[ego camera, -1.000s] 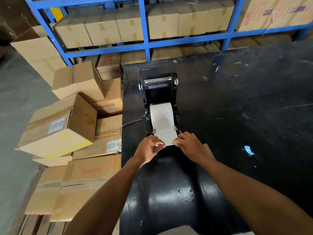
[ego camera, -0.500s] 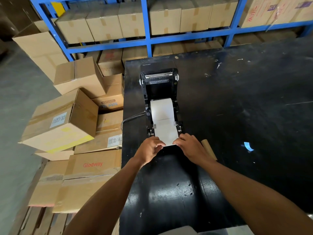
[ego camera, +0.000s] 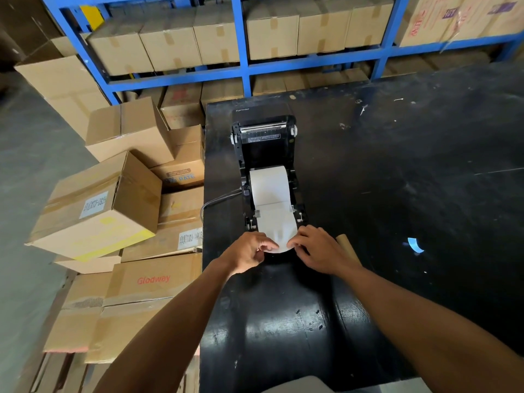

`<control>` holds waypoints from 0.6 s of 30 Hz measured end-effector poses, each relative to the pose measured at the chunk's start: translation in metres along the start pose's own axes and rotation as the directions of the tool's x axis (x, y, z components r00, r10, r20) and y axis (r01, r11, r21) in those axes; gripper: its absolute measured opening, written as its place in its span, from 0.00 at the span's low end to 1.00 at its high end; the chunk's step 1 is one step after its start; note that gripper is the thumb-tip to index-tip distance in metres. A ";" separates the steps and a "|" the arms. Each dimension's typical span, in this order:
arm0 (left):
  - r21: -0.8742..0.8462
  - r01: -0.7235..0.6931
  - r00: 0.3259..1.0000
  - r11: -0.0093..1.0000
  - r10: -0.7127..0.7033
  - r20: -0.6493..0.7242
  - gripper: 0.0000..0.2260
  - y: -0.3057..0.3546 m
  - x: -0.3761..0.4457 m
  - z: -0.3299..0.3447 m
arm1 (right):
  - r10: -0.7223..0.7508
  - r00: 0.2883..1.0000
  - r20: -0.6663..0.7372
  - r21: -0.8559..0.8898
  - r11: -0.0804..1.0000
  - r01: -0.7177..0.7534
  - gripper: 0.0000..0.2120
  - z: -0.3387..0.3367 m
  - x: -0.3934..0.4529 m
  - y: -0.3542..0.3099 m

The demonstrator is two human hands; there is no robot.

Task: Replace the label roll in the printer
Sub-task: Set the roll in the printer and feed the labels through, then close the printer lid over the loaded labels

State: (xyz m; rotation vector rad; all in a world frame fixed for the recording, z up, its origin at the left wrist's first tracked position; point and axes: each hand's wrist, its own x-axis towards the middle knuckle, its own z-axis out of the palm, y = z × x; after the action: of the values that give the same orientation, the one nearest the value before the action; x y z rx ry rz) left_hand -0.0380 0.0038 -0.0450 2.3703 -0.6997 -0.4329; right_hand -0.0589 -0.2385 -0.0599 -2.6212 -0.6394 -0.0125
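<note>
Two hands on the loose end of the label strip (ego camera: 276, 231), pinching it at its near edge: left hand (ego camera: 249, 252) has thumb and forefinger closed on the left corner, other fingers curled under; right hand (ego camera: 319, 249) has fingertips (ego camera: 292, 244) closed on the right corner, rest of the fingers loosely bent. Strip runs away from the fingers, between the two paper guides, up to the label roll (ego camera: 269, 185), which sits in the bay of the printer (ego camera: 265, 154). Printer lid is swung open, standing up beyond the roll, farthest from the fingers. Cardboard core (ego camera: 347, 246) lies on the black table (ego camera: 397, 165) just beside the right hand, outboard of it, partly hidden by the wrist. Cable (ego camera: 218, 198) exits the printer's left side, beyond the left hand. Stacked cartons (ego camera: 113, 211) well off to the left of the left hand, off the table.
</note>
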 end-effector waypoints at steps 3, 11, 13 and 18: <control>-0.023 -0.012 1.000 1.000 0.013 0.015 0.17 0.000 0.005 -0.017 | 0.078 0.997 0.008 0.134 0.988 -0.078 0.16 -0.007 0.009 0.003; -0.371 0.170 0.778 0.913 -0.356 -0.518 0.10 -0.014 0.072 -0.111 | 0.415 0.903 -0.110 0.401 0.850 -0.342 0.27 -0.064 0.094 0.005; -0.577 0.162 0.662 0.801 -0.522 -0.538 0.08 -0.017 0.098 -0.138 | 0.473 0.875 -0.107 0.488 0.791 -0.368 0.32 -0.082 0.127 0.005; -0.824 0.068 0.637 0.562 -0.660 -0.398 0.23 -0.008 0.152 -0.190 | 0.586 0.808 -0.059 0.689 0.610 -0.392 0.31 -0.123 0.205 0.008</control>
State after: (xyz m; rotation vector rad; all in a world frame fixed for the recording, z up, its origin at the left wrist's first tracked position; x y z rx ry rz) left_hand 0.1743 0.0107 0.0731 1.6085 0.3787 0.0296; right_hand 0.1394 -0.2072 0.0701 -1.9530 0.2027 0.0071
